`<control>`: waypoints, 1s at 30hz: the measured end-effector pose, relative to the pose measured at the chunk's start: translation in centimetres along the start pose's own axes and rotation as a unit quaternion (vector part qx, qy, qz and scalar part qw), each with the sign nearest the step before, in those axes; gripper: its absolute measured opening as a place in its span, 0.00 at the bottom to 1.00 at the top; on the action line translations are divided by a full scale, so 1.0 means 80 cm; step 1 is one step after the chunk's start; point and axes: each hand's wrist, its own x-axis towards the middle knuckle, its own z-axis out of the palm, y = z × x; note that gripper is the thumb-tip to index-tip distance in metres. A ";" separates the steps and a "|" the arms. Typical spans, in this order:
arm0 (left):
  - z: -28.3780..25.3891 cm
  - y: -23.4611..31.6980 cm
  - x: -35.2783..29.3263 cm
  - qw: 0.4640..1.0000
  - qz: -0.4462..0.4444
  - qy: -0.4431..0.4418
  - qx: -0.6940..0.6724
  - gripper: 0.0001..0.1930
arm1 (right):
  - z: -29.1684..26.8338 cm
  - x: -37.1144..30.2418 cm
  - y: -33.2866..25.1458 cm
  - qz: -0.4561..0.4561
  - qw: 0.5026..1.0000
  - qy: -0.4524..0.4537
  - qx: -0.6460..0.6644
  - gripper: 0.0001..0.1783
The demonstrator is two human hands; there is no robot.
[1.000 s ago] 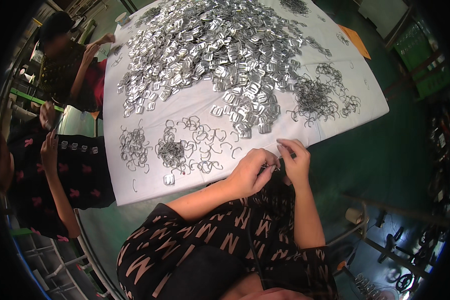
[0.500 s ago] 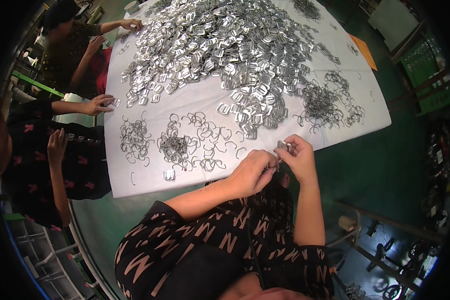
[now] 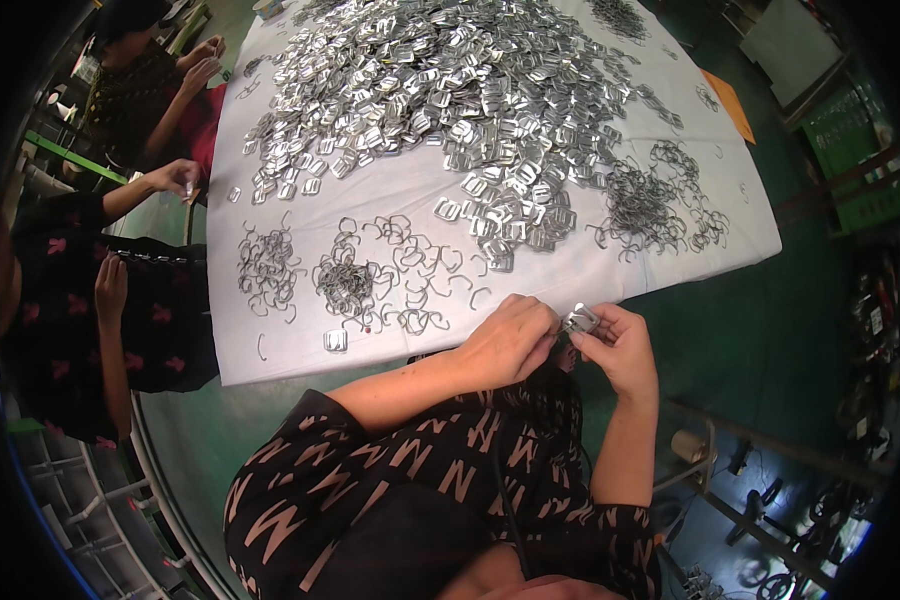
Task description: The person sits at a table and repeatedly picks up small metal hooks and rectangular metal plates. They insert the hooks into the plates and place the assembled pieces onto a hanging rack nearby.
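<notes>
My right hand (image 3: 622, 348) pinches a flat silver metal buckle (image 3: 581, 318) with slots between thumb and fingers, just off the table's near edge. Close against it on the left, my left hand (image 3: 513, 340) is closed, its fingertips pressed together at the buckle's side. What those fingers hold is hidden. Beyond both hands, a large heap of similar silver buckles (image 3: 440, 90) covers the middle of the table. Bent wire hooks (image 3: 346, 288) lie in loose clusters left of my hands, and a single buckle (image 3: 336, 341) rests near the front edge.
The white-covered table (image 3: 400, 185) fills the space ahead. More wire hooks (image 3: 645, 205) are piled at its right. Along the left side sit two other people; the nearer person's hand (image 3: 176, 178) is raised beside the table edge. An orange sheet (image 3: 728, 105) sticks out at the far right.
My right hand has turned and moved slightly right and down, bringing the buckle's face into view. The nearer person's hand has drawn back from the table; the farther person's reaching hand has also withdrawn.
</notes>
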 end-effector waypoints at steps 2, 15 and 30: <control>-0.002 -0.002 0.000 1.000 -0.004 -0.002 0.009 0.12 | 0.004 -0.002 -0.001 0.001 1.000 0.016 0.007 0.07; 0.006 0.002 -0.003 0.999 0.024 0.018 0.019 0.09 | 0.039 -0.024 0.002 -0.147 0.979 0.140 -0.027 0.03; 0.000 -0.001 -0.004 0.999 0.039 0.030 -0.022 0.07 | 0.038 -0.028 0.009 -0.179 0.976 0.119 -0.016 0.03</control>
